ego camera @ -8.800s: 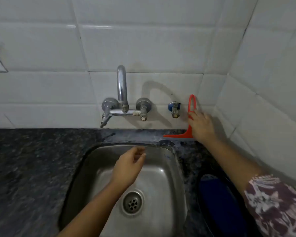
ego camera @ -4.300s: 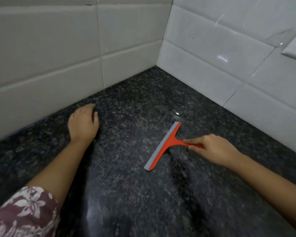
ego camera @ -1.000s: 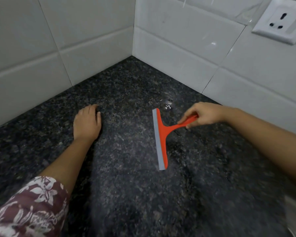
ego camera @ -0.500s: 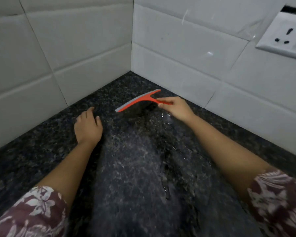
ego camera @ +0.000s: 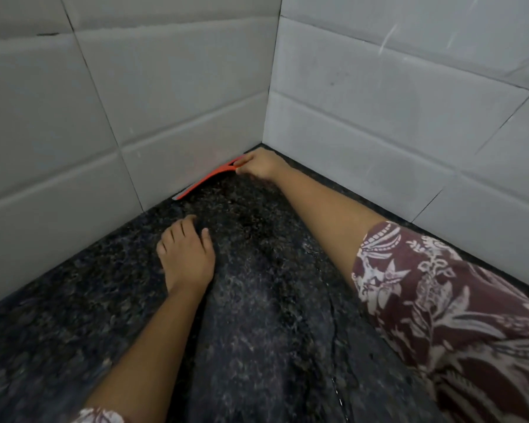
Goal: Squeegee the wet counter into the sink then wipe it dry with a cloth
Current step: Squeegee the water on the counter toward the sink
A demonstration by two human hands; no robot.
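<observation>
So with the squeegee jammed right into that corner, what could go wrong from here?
Three things, I think:

1. The squeegee lies tight along the wall, so a thin line of water at the joint may be missed.
2. The right hand pinches only the end of the handle; pulling back it could slip or twist.
3. The left hand rests flat on the counter near the pull path, so water may run against it or it may smear the cleared strip.

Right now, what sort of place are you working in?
Probably a home kitchen, at an inside corner of the worktop: a dark speckled stone counter, white tiled walls meeting above it, and an orange squeegee in the right hand.
</observation>
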